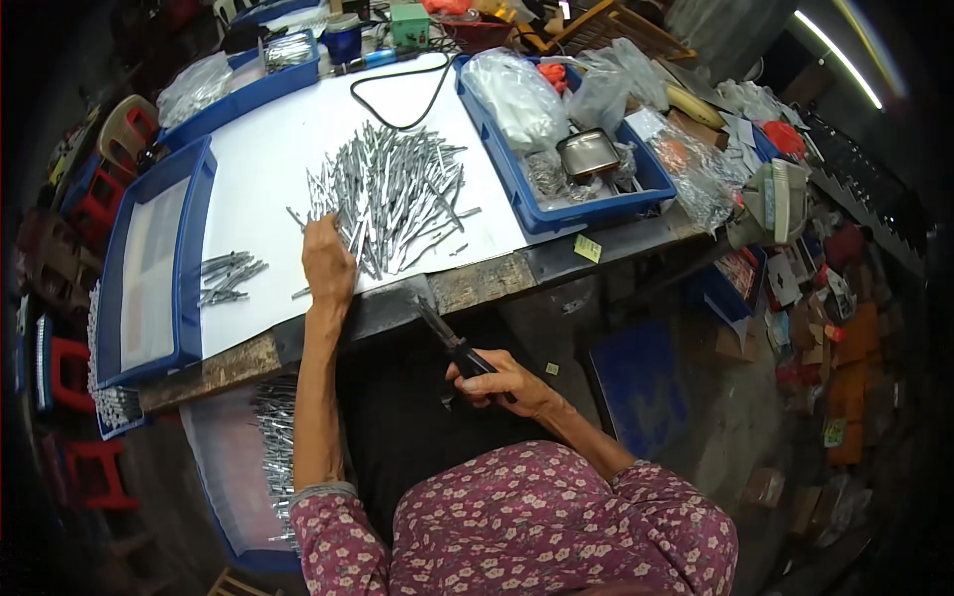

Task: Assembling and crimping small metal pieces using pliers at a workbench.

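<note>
A large heap of thin silvery metal pieces (397, 194) is spread over white sheeting (263, 149) on the bench. At the heap's left edge is my left hand (330, 260), its fingers closed on a thin metal piece (294, 217) whose end sticks out beyond them. My right hand (502, 379) is wrapped round a black-handled tool (475, 366), held over my lap in front of the bench edge. The tool's narrow metal end points up and left toward that edge; its exact kind is unclear. To the left lies a smaller group of metal pieces (229, 276).
A blue tray (196, 298) stands at the bench's left; another blue tray (542, 221) at right holds bags and a metal tin (588, 154). A black cord loop (442, 94) lies behind the heap. Below the bench, left, is a tray of metal pieces (278, 457).
</note>
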Demonstrator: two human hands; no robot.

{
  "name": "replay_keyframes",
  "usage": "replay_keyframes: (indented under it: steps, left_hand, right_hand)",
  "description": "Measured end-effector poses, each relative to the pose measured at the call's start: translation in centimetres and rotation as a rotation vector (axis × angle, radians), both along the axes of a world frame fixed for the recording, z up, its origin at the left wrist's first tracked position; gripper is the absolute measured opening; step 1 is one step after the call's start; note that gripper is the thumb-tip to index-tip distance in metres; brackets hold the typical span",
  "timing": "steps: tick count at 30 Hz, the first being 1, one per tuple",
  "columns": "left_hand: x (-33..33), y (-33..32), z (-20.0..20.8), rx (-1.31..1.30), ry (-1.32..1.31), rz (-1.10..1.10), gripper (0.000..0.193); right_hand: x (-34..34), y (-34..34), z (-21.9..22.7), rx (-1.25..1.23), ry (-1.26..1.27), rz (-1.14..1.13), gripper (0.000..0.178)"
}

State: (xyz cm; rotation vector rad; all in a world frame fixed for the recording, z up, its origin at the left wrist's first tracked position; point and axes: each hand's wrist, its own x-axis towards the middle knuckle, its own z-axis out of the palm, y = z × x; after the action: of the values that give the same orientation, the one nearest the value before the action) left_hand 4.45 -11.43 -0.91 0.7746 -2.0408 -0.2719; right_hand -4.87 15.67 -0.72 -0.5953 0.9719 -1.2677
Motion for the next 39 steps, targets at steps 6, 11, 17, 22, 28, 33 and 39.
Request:
replay_keyframes:
  steps: [6,11,17,22,28,33,39]
  left_hand:
    - [1.3,1.4,0.4,0.195,0.191,-0.124,0.017]
    - [2.7,5.8,3.5,0.593,0.397,-0.239,0.012]
    - [3.6,9.3,2.8,0.719,0.503,-0.337,0.007]
    - [3.2,10.2,1.9,0.682,0.488,-0.406,0.008]
    - [3.2,10.5,1.2,0.765,0.589,-0.498,0.009]
    - [3.4,10.5,1.4,0.747,0.540,-0.482,0.008]
    - [3.4,10.4,1.3,0.794,0.530,-0.486,0.007]
  right_hand:
    - [-0.1,0.0,0.5,-0.037,0.119,0.014,0.032]
    - [-0.2,-0.1,0.8,-0.083,0.212,-0.002,0.033]
    - [-0.1,-0.8,3.2,-0.053,0.463,-0.089,0.035]
    - [-0.2,-1.8,4.1,-0.147,0.804,-0.232,0.034]
    - [0.1,-4.1,5.5,-0.263,1.236,-0.329,0.035]
    - [0.4,-6.3,5.5,-0.471,1.470,-0.425,0.035]
    - [0.4,-6.7,5.1,-0.464,1.615,-0.427,0.036]
